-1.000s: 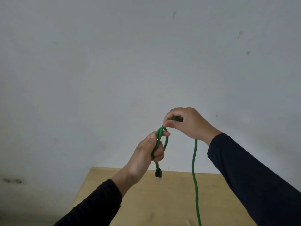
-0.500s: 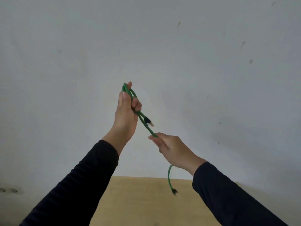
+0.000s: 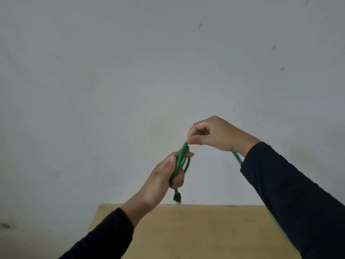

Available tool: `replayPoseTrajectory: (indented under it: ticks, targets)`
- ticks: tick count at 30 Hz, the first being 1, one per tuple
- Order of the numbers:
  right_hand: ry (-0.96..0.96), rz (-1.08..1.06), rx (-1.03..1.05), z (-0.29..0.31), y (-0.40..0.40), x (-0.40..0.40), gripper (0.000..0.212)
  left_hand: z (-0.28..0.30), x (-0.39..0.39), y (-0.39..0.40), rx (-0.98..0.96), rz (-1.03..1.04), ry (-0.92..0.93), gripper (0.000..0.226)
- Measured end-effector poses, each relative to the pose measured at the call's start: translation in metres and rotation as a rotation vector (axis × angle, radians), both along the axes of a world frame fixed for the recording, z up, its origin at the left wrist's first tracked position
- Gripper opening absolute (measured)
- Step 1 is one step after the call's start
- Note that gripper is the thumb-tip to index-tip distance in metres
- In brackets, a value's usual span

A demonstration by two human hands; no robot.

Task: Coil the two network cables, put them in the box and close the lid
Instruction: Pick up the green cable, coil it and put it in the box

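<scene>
My right hand [image 3: 216,135] pinches the green cable [image 3: 182,161] just above and right of my left hand [image 3: 164,176], which is closed around the upright loops, plug [image 3: 177,197] dangling below. The free length trails down to the right, above the table [image 3: 196,232].

- green network cable [image 3: 182,159]: several loops bunched together, held up in the air in front of the wall, above the table's far edge
- black plug [image 3: 177,197] hangs down below the bunch, pointing down (end slightly blurred)
- free run arcs right from the top of the loops, then drops out of sight behind the dark sleeve
</scene>
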State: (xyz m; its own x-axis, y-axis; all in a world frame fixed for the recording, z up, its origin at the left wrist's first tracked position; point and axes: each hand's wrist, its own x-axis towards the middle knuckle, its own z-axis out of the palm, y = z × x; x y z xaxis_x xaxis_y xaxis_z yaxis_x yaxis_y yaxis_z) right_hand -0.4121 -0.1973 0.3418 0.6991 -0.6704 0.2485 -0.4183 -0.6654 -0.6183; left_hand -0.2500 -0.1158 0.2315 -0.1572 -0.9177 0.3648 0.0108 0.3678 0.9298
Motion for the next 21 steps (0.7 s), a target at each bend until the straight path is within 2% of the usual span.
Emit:
replayPoseTrajectory:
  ticks: [4,7,9,12,14,17,19,21]
  targets:
    - [-0.266,-0.018,0.126,-0.015,-0.004,0.003,0.020,0.022,0.000,0.005,0.126,-0.172,0.326,0.050]
    - [-0.454,-0.117,0.246,-0.041,-0.005,0.011,0.031,0.042,0.004,0.006,0.109,-0.171,0.549,0.054]
    - [-0.441,-0.175,0.285,-0.063,0.000,0.019,0.034,0.054,0.007,0.003,0.048,-0.122,0.656,0.055]
    - [-0.321,-0.163,0.229,-0.092,0.019,0.033,0.027,0.066,0.017,-0.009,-0.047,0.037,0.739,0.051]
    - [-0.244,-0.121,0.213,-0.101,0.036,0.042,0.026,0.064,0.027,-0.018,-0.082,0.228,0.638,0.047]
    - [-0.143,-0.040,0.158,-0.099,0.059,0.051,0.025,0.046,0.042,-0.026,-0.119,0.513,0.262,0.044]
    - [-0.160,-0.017,0.145,-0.089,0.067,0.051,0.028,0.029,0.047,-0.025,-0.147,0.600,-0.003,0.046]
    - [-0.224,-0.002,0.206,-0.079,0.068,0.048,0.027,0.015,0.047,-0.021,-0.143,0.589,-0.104,0.047]
